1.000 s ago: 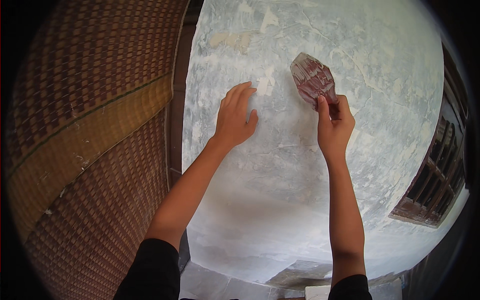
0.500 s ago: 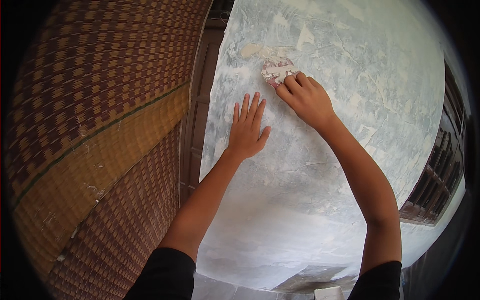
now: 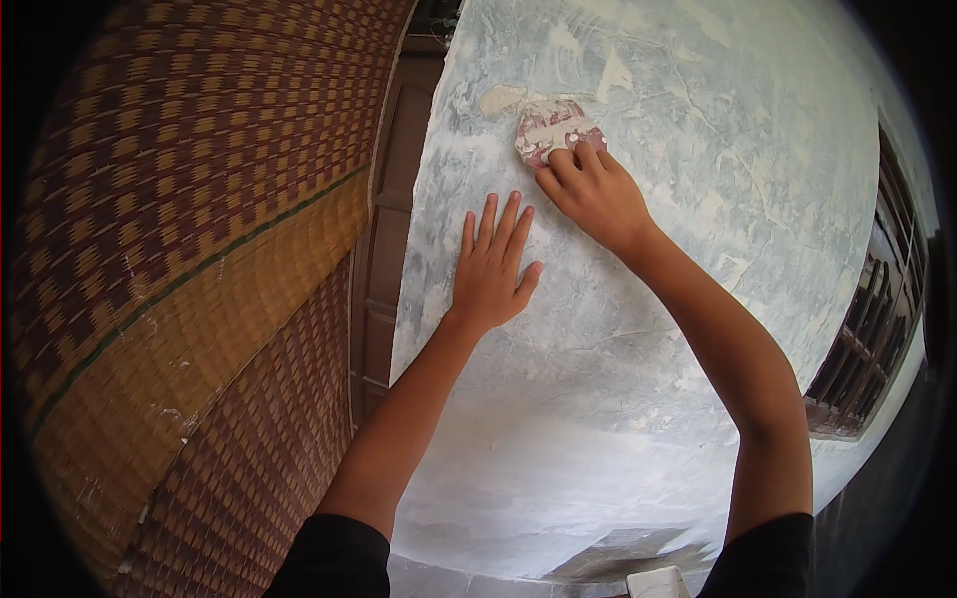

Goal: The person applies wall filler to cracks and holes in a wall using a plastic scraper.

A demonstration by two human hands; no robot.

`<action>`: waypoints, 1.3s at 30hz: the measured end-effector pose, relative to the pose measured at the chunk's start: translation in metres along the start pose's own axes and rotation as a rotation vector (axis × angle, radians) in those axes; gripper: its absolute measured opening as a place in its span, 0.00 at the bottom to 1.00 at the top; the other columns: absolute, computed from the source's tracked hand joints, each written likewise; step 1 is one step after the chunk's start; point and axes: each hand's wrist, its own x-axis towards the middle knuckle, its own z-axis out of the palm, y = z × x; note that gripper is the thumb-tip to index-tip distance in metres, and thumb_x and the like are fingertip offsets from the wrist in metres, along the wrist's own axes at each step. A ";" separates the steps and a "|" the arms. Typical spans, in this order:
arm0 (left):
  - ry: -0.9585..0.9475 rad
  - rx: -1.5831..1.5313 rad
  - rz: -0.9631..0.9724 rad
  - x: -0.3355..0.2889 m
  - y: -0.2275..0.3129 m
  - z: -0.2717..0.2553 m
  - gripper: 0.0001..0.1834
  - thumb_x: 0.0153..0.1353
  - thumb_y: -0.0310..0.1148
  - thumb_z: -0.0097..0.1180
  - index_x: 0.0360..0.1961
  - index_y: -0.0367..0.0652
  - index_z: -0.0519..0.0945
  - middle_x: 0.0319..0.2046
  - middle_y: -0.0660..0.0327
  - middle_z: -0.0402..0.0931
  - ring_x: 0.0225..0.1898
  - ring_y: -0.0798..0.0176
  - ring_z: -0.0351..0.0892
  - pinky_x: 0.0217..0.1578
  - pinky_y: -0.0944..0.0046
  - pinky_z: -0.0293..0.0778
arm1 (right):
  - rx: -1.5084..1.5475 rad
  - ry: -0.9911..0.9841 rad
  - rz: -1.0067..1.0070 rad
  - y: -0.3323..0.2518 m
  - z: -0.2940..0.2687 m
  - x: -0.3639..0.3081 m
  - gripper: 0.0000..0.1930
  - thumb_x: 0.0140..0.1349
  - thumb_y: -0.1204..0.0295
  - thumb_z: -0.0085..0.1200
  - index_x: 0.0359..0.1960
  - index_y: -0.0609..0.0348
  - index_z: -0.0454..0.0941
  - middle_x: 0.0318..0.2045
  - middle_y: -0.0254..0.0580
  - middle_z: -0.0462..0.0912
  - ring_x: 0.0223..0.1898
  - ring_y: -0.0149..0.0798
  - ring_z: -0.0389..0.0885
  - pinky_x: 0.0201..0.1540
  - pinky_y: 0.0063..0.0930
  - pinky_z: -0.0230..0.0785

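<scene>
A patchy grey-white wall [image 3: 598, 349] fills the middle of the view. My right hand [image 3: 598, 196] pinches the lower edge of a flat reddish scraper [image 3: 560, 112] smeared with pale putty, which lies against the upper part of the wall. Just above and left of the scraper is a beige putty patch [image 3: 501, 99]. Lower and to the left, my left hand [image 3: 490, 264] rests flat on the wall with fingers spread and nothing in it.
A brown and tan woven mat [image 3: 219, 189] hangs along the left side. Between it and the wall stands a brown panelled door [image 3: 392, 239]. To the right is a dark barred window [image 3: 865, 329]. A white container [image 3: 656, 583] sits at the bottom by the wall's foot.
My right hand has shifted slightly left and down, and the scraper has turned so more of its face shows. My left hand stays flat in nearly the same place.
</scene>
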 end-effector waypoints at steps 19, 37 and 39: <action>0.003 0.014 -0.003 0.000 0.002 0.001 0.38 0.68 0.45 0.48 0.73 0.39 0.56 0.76 0.49 0.44 0.77 0.40 0.38 0.72 0.35 0.35 | 0.000 -0.109 0.163 -0.013 -0.044 -0.001 0.09 0.51 0.73 0.60 0.35 0.54 0.78 0.33 0.33 0.72 0.35 0.34 0.74 0.34 0.27 0.71; 0.044 -0.008 -0.002 -0.002 0.001 0.006 0.38 0.66 0.44 0.50 0.73 0.40 0.56 0.76 0.51 0.46 0.77 0.41 0.40 0.72 0.36 0.37 | 0.922 -0.121 0.930 0.123 -0.005 0.034 0.12 0.69 0.70 0.51 0.48 0.64 0.79 0.39 0.43 0.86 0.38 0.36 0.83 0.46 0.29 0.73; 0.054 -0.008 -0.002 -0.005 -0.001 0.006 0.38 0.66 0.44 0.50 0.73 0.40 0.57 0.76 0.51 0.47 0.77 0.41 0.41 0.72 0.37 0.37 | 1.105 -0.159 0.965 0.118 0.004 0.042 0.12 0.69 0.72 0.51 0.47 0.67 0.79 0.35 0.41 0.86 0.35 0.31 0.84 0.43 0.27 0.72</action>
